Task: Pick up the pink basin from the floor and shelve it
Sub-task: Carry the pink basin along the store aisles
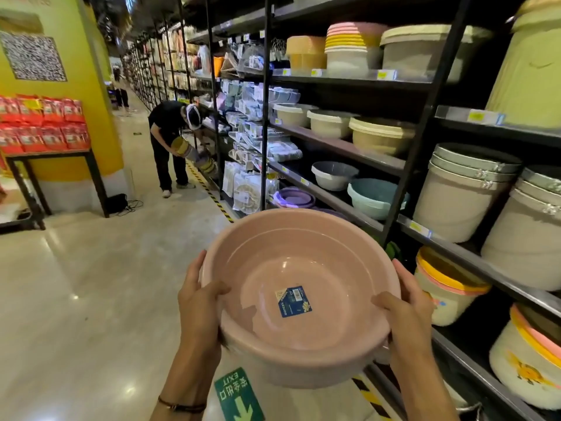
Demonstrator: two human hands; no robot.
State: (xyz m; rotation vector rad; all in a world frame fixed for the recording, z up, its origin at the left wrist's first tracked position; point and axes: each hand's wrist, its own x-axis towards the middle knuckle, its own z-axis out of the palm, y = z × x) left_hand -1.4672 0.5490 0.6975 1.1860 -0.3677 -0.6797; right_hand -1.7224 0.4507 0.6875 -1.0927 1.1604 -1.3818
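Observation:
A round pink basin (pixel 291 268) with a blue label inside is held up off the floor in front of me, tilted slightly toward me. My left hand (pixel 198 302) grips its left rim, thumb inside the bowl. My right hand (pixel 406 311) grips its right rim the same way. The black metal shelving (pixel 340 197) stands to the right, its levels stocked with basins: cream ones in the middle, a grey basin (pixel 334 175) and a teal basin (pixel 375 197) lower down, purple basins (pixel 296 198) below those.
Stacked lidded buckets (pixel 464 192) fill the shelves at far right. A person in black (pixel 171 147) bends over stock farther down the aisle. A yellow pillar with a table of red packets (pixel 42 126) stands left. Hazard tape and a green exit sticker (pixel 238 396) mark the floor.

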